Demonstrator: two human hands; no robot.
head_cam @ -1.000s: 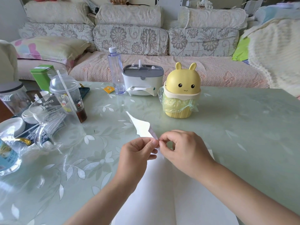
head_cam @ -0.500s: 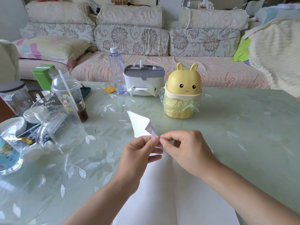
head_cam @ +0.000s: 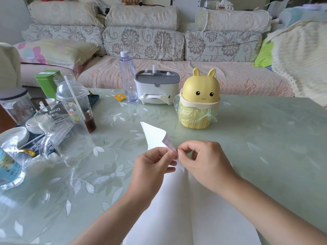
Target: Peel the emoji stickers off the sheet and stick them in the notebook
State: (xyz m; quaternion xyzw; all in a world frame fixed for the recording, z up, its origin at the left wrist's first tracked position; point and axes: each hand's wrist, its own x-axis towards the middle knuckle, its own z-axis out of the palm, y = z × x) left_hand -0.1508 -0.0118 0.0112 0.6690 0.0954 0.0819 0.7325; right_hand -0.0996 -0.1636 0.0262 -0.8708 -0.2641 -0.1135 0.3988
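Observation:
An open white notebook lies on the table under my forearms, its pages blank where visible. Above its far edge I hold a white sticker sheet, seen from its blank back and curling upward. My left hand pinches the sheet's near edge between thumb and fingers. My right hand pinches at the same edge, fingertips touching those of the left. The stickers themselves are hidden on the far side of the sheet.
A yellow bunny-shaped bin with a green bag stands beyond the hands. A tissue box and a water bottle sit at the back. A glass jug, a domed drink cup and dishes crowd the left side.
The sheet's free end has curled and shifted slightly between the frames. Both hands stay pinched together at its near edge, barely moving.

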